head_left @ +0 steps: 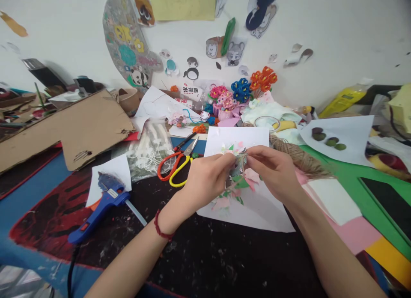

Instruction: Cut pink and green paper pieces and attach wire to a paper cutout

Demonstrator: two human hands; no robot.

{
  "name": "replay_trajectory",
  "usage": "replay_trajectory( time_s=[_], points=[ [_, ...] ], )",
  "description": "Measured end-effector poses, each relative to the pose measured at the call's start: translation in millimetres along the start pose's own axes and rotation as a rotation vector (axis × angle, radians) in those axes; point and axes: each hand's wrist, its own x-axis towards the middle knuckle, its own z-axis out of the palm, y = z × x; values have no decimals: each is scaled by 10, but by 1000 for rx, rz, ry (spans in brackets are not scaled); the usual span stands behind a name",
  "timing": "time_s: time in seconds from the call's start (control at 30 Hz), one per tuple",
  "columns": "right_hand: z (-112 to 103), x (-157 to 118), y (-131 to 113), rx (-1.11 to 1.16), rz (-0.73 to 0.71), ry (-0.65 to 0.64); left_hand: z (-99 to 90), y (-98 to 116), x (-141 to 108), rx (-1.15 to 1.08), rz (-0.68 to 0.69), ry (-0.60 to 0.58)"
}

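Observation:
My left hand (205,176) and my right hand (274,169) meet over a white sheet of paper (257,212). Their fingertips are closed around a small crinkled grey-green piece (238,163), partly hidden by the fingers; its exact kind does not show. Below it, pink and green paper scraps (247,180) lie on the sheet, some possibly joined to the held piece. Red-and-yellow-handled scissors (180,161) rest just left of my left hand, blades pointing away. Farther left, a blue glue gun (105,208) lies with its nozzle on a small white paper (125,167) and a glue stick protruding behind.
Cut cardboard (93,131) and a bag of white cords (150,148) lie at left. Behind stand colourful handmade flowers (224,99). To the right are twine (295,156), a phone (388,204), coloured paper sheets (356,236) and a yellow liquid bottle (345,99).

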Motion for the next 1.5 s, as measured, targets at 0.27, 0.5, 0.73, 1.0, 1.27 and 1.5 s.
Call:
replay_trajectory(
  time_s=[0.27,0.5,0.73,1.0,1.27,1.5],
  points=[
    [22,-7,-16,125,40,-21,44,-75,-22,482,222,171],
    [2,-13,-37,90,10,4,-32,-77,24,242,93,101],
    [0,-40,-86,26,-45,-132,-139,49,112,-605,-274,-57],
    [25,-44,-78,-46,-86,-122,-141,63,110,-841,-349,-93],
    [53,-61,-58,-33,-90,-100,-111,82,99,-964,-392,-108],
    [73,-78,-46,2,-64,-37,-107,75,100,-950,-398,-85]
  ],
)
